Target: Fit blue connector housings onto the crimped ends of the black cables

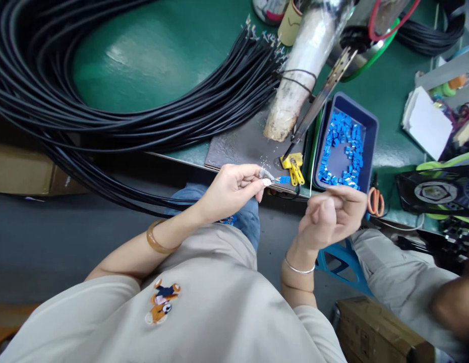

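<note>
Between thumb and fingers, my left hand (238,186) pinches the end of a black cable. Its coloured wires meet a small blue connector (283,179) beyond my fingertips. My right hand (331,214) hovers in front of the table edge, palm up with fingers curled in; whether anything lies inside is hidden. Yellow hand tools, perhaps wire strippers (293,167), sit just past the connector. Above them a soldering iron (317,103) points down, tied along a wrapped cylinder (293,96). A dark blue tray (371,143) of blue connectors is behind my right hand.
A thick bundle of black cables (174,113) with stripped ends curves across the green table (143,55). Orange-handled scissors (375,202) and a black fan (434,191) are to the right. Another person's leg (393,267) and a cardboard box (382,327) occupy the lower right.
</note>
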Motion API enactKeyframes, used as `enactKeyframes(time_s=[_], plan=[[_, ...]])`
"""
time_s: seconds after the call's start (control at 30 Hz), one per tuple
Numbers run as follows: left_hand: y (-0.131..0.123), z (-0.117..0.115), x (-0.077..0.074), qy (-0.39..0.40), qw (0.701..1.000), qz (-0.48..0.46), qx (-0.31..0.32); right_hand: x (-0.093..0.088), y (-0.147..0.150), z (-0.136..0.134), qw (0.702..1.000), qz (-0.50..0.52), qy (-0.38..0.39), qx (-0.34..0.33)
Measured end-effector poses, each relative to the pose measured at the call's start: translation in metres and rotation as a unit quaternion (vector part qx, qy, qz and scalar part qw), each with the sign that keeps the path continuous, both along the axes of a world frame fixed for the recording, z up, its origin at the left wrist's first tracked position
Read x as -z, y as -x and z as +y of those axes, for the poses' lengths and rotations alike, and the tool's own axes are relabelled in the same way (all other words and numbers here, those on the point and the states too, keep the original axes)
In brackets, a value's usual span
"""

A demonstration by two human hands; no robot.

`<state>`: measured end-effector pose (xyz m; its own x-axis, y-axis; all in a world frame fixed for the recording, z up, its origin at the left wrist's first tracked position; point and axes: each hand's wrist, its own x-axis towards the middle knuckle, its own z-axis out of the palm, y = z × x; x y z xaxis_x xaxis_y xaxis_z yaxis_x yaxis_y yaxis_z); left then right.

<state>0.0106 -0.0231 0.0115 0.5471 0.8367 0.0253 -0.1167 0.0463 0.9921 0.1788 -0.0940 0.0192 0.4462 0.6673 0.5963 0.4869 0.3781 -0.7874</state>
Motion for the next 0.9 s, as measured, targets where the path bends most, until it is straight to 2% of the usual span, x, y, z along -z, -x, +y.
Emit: enactKeyframes(time_s=[0.07,0.17,0.33,0.53,0.9], plan=[[0.000,0.002,-0.001,0.016,1.000,-0.006,0.001,0.002,0.002,0.001,0.999,-0.023,-0.023,0.016],[0.001,0.002,0.000,0.025,1.000,0.002,-0.004,0.008,0.003,0.001,0.996,-0.088,0.002,0.033],[0.000,0.000,0.004,0.008,1.000,0.014,-0.008,0.018,0.003,0.005,0.974,-0.222,0.043,-0.017],[-0.003,0.005,0.006,0.022,0.999,-0.012,-0.022,0.024,0.010,0.010,0.973,-0.226,0.032,-0.023],[-0.009,0.016,0.002,0.061,0.997,-0.033,-0.044,0.016,0.010,0.015,0.970,-0.237,0.036,-0.028]])
